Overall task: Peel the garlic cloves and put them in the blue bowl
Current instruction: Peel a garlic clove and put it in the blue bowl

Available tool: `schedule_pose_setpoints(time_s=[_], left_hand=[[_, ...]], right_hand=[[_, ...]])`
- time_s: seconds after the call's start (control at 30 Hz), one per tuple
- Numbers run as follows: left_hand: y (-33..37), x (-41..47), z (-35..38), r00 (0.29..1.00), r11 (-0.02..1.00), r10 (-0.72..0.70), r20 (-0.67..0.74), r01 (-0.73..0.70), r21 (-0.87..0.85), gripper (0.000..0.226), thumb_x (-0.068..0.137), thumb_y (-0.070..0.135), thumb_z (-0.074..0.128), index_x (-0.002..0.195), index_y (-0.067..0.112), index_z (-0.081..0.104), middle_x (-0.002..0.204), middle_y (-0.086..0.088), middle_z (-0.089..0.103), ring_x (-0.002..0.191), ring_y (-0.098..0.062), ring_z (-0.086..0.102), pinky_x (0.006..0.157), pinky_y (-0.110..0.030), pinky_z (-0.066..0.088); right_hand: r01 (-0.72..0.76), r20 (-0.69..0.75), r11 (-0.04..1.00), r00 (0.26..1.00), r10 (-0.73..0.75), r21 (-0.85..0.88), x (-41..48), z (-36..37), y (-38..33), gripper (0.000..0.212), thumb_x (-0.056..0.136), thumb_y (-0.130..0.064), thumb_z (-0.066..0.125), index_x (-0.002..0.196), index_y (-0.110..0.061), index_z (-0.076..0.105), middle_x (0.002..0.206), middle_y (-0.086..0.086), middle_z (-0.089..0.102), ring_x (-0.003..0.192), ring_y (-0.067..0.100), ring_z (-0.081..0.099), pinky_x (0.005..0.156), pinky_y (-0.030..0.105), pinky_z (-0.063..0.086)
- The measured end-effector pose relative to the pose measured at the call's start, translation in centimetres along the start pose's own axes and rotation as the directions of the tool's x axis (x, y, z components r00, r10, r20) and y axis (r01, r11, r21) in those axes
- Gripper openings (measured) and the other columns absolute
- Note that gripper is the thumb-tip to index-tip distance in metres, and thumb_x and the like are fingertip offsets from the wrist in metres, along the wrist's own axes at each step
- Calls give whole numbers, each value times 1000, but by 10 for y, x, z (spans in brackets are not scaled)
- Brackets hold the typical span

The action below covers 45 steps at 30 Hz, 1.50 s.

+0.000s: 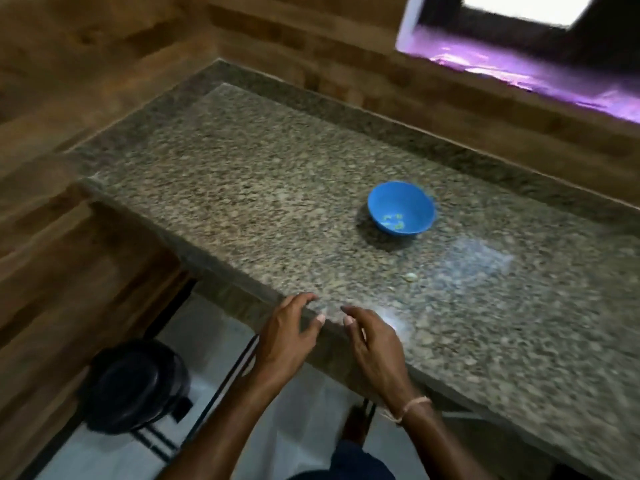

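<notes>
- We see the left hand (pixel 289 329) at the near edge of the desk (pixel 277 174), fingers loosely curled over it, pinching nothing
- The right hand (pixel 372 344) is just beside it, fingers relaxed and slightly spread, holding nothing
- The blue bowl (pixel 384 199) stands far right of the hands, small greenish bits inside
- Between bowl and hands we spot one small pale garlic clove (pixel 410 277), blurred, lying on the desk

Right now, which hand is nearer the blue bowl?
Right. The right hand is at the counter edge, below-left of the blue bowl; the left hand is farther left.
</notes>
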<state>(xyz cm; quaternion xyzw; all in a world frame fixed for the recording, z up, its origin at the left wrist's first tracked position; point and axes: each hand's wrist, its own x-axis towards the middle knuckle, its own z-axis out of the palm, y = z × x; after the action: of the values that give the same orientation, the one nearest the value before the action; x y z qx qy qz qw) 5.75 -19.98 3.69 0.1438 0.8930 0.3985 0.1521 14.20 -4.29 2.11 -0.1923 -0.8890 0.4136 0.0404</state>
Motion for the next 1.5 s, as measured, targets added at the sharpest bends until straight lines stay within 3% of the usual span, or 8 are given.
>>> schedule_pose_setpoints(time_s=[0.1,0.4,0.57,0.77,0.97,1.27,1.37,1.5], left_hand=[[36,29,45,998,999,30,60,-32,24,42,98,32,68,139,24,62,141,1,61,128,-17,57,105,-34,49],[65,108,122,974,975,144,173,-169,142,36,89,18,77,124,23,70,113,4,67,102,-14,67,84,-28,52],[61,132,146,926,911,285,248,-343,231,18,85,10,78,99,20,71,99,3,65,93,-23,62,71,-31,46],[60,136,143,941,934,277,196,-312,173,23,95,7,66,87,27,60,88,14,60,76,3,49,56,-31,44],[110,186,120,962,961,273,12,-273,38,10,96,14,70,97,22,65,89,11,67,78,-9,62,60,-27,47],[137,236,119,878,845,478,-30,-451,288,19,91,18,77,108,18,68,105,-1,64,96,-22,60,65,-32,43],[120,190,137,818,797,554,153,-575,187,15,95,22,71,109,19,65,99,4,60,89,-15,57,65,-28,40],[89,161,172,863,875,404,302,-461,147,20,96,18,68,115,23,65,107,5,56,97,-10,56,68,-27,48]], right_hand=[[-39,-62,998,997,37,-46,20,-41,42,34,108,-40,50,133,-25,68,130,-7,68,116,10,63,95,29,52],[-156,-158,940,981,112,-305,74,-96,121,40,101,-32,62,139,-19,60,132,7,62,116,33,59,89,42,51],[-314,-82,851,948,309,-422,109,-110,131,82,87,-44,78,155,-28,35,160,11,33,145,35,33,107,52,40],[-450,-44,789,877,478,-418,137,-99,122,101,86,-50,78,162,-30,15,173,8,-3,158,39,-4,116,76,12],[-494,-53,766,852,521,-411,143,-93,121,109,85,-45,81,164,-31,8,173,7,-11,158,39,-11,115,79,8],[-518,-91,790,850,519,-328,140,-95,121,109,82,-43,83,163,-38,11,174,2,-8,159,31,-12,118,77,3],[-507,-102,796,858,504,-329,138,-96,124,107,81,-47,83,162,-39,13,174,1,-5,159,30,-9,118,77,2],[-470,-95,817,879,467,-333,136,-98,128,102,84,-52,79,163,-36,16,174,3,-3,159,32,-6,118,77,2]])
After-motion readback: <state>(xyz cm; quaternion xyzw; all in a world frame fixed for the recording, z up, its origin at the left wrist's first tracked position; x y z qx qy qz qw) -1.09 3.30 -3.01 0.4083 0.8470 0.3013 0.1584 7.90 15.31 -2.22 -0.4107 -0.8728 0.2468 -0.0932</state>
